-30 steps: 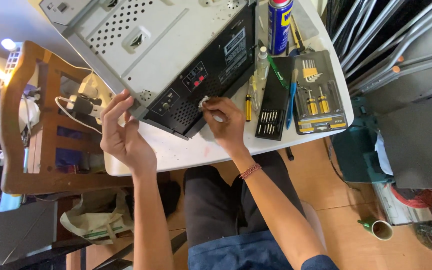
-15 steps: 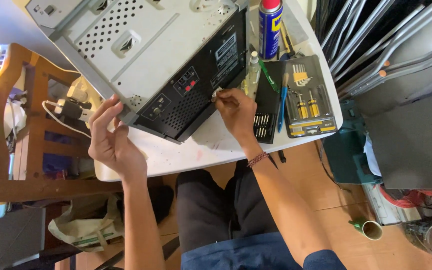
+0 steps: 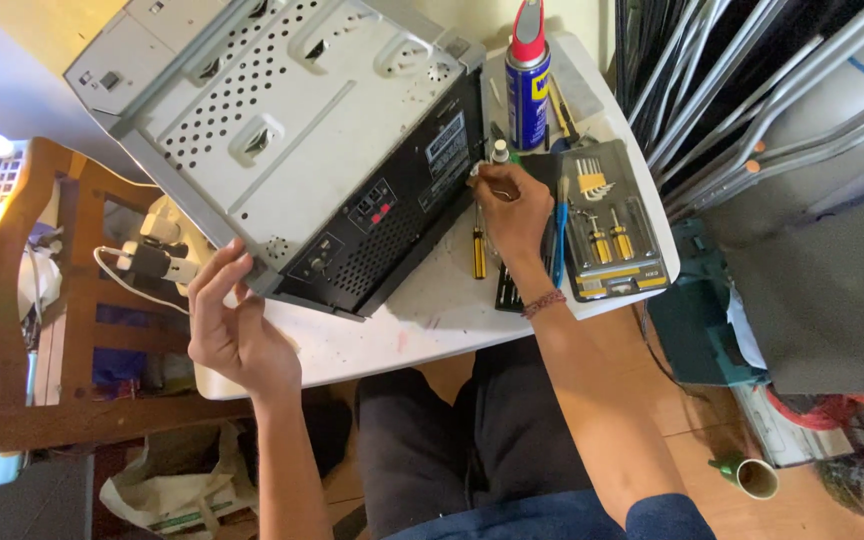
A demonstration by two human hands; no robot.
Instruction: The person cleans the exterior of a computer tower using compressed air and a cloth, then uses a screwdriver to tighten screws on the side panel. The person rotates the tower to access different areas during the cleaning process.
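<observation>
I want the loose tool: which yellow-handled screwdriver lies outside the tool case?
The yellow-and-black screwdriver on the white table, beside the right hand; the others sit inside the tool case.

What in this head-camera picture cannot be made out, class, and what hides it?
- Head view: whatever the right hand pinches at the black rear panel is too small, and the fingers cover it.
- The metal case is cut off by the top edge, so its far end is unseen.
- The left hand covers the case's near corner.
- The bit tray holds pieces too small to tell apart.
- The spray can hides the tabletop behind it.
</observation>
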